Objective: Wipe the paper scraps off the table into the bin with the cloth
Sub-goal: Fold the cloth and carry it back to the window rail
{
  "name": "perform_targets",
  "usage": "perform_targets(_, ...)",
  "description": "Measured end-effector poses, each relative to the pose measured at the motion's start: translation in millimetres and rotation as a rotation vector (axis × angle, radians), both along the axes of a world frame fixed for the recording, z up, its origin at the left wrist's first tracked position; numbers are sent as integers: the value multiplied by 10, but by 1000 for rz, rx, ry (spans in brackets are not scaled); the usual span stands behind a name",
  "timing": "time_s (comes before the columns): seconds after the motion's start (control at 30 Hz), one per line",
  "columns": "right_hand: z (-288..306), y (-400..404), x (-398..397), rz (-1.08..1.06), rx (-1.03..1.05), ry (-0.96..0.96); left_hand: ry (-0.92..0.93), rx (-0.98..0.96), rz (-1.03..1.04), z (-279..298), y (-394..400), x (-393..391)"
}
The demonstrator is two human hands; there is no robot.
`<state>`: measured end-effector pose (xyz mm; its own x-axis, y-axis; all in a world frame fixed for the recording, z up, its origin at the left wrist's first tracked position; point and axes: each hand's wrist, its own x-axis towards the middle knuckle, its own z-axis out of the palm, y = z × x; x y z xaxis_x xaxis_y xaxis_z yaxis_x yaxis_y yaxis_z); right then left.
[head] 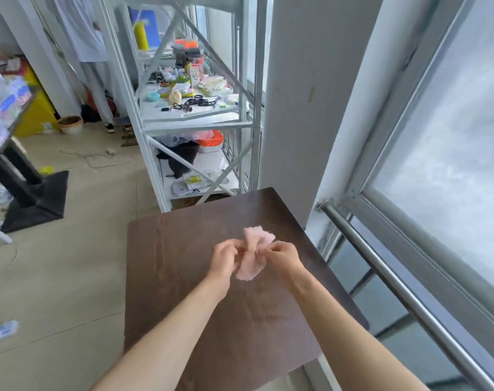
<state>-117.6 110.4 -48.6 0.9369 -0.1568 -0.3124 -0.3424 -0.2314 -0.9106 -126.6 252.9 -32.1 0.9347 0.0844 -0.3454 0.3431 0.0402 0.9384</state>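
Observation:
A pale pink cloth [253,252] is held above the middle of the dark brown table [183,249]. My left hand [226,258] pinches its left side and my right hand [282,256] pinches its right side, so the cloth is bunched between them. Its upper part sticks up past my fingers and its lower part hangs toward the tabletop. I see no paper scraps on the table and no bin in view.
A white metal shelf rack [200,114] full of small items stands just beyond the table's far edge. A white pillar [310,94], a window [451,136] and a steel rail [395,277] run along the right. A black table base [34,198] stands on the tiled floor at left.

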Motion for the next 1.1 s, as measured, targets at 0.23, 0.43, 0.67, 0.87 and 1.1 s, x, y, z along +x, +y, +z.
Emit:
perform_targets(0.23,73,-755,17,-61,-223,-95,38,-172,-111,5,-845,92)
perform_targets(0.43,221,-1234,-41,-200,-542,-125,-48,128,-69,-42,-1323,241)
perform_targets(0.67,507,-1924,216,-415,-781,-253,-145,312,-136,-28,-1806,574)
perform_targets(0.87,497,-2144,479,-220,-925,-240,-77,292,-277,-180,-2342,970)
perform_targets(1.1,-60,-2182,374,150,-1044,-134,72,487,-483,-559,-2457,1209)
